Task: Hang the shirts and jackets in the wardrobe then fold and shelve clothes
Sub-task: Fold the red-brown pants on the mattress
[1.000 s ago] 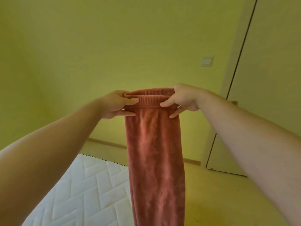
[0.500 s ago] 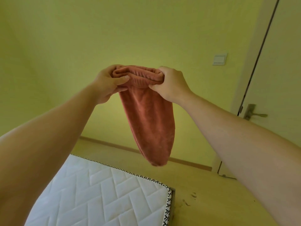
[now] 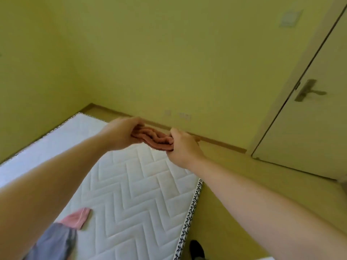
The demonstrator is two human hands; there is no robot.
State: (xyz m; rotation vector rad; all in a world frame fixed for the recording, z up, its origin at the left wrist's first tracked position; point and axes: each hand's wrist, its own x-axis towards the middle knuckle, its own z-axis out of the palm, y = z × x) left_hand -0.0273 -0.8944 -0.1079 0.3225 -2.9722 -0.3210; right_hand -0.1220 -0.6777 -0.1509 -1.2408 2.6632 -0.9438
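Observation:
A terracotta-pink fleece garment (image 3: 154, 138) is stretched between my two hands, over the far end of a white quilted mattress (image 3: 135, 188). My left hand (image 3: 121, 134) grips its left end and my right hand (image 3: 183, 145) grips its right end, fingers curled round the bunched waistband. Only the gathered band shows; the rest of the cloth is hidden behind my hands. A pink piece of clothing (image 3: 76, 218) and a grey one (image 3: 52, 243) lie on the mattress near my left forearm.
The mattress edge with black-and-white trim (image 3: 189, 218) runs down the right side. Beyond it lies yellowish floor, with a dark shoe (image 3: 196, 248) at the bottom. A closed door with a lever handle (image 3: 308, 91) stands at the right. Yellow walls enclose the corner.
My hands have dropped from chest height down toward the mattress, carrying the garment. The hanging legs are no longer visible. The view has tilted down, showing more mattress and the other clothes.

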